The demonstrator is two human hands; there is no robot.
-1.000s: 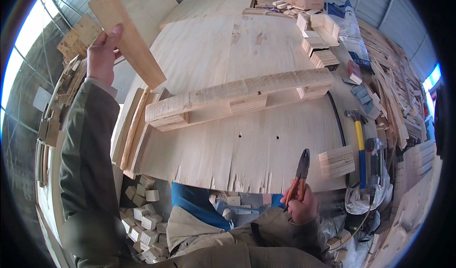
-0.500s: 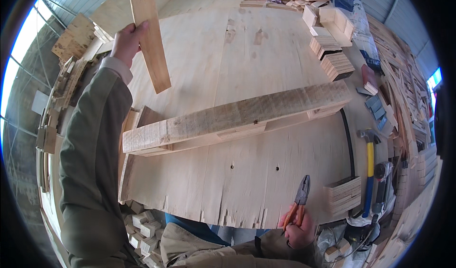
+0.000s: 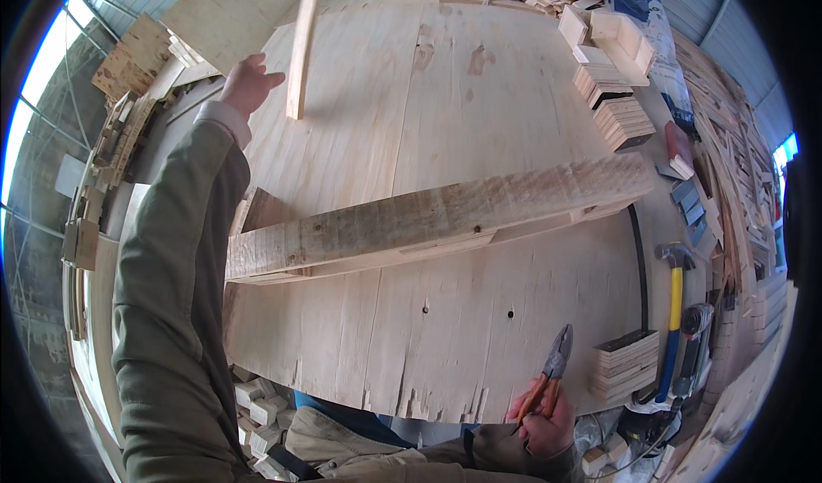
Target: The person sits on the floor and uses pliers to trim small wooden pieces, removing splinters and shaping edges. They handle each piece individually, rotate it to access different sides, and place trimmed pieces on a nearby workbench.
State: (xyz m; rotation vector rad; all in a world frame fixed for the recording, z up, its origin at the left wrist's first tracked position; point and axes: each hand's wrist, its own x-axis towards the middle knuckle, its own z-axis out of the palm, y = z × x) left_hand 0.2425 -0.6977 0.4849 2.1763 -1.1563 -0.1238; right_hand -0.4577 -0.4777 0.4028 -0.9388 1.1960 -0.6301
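My left hand is over the far left of the plywood tabletop, fingers apart and holding nothing. Just right of its fingertips, with a gap between, a thin wooden strip is seen edge-on, tilted slightly; whether it touches the tabletop I cannot tell. Near the front edge, my right hand is wrapped round the orange handles of combination pliers, their jaws pointing up and away. Between the hands a long wooden beam with blocks under it lies across the tabletop.
A hammer with a yellow and blue handle lies at the right, beside a layered wood block. More blocks and an open wooden box sit at the far right. Wood offcuts are piled below the front edge.
My left hand has let go of the wooden strip, which has turned edge-on and moved away to the right. The pliers stay in my right hand. The whole view has shifted slightly.
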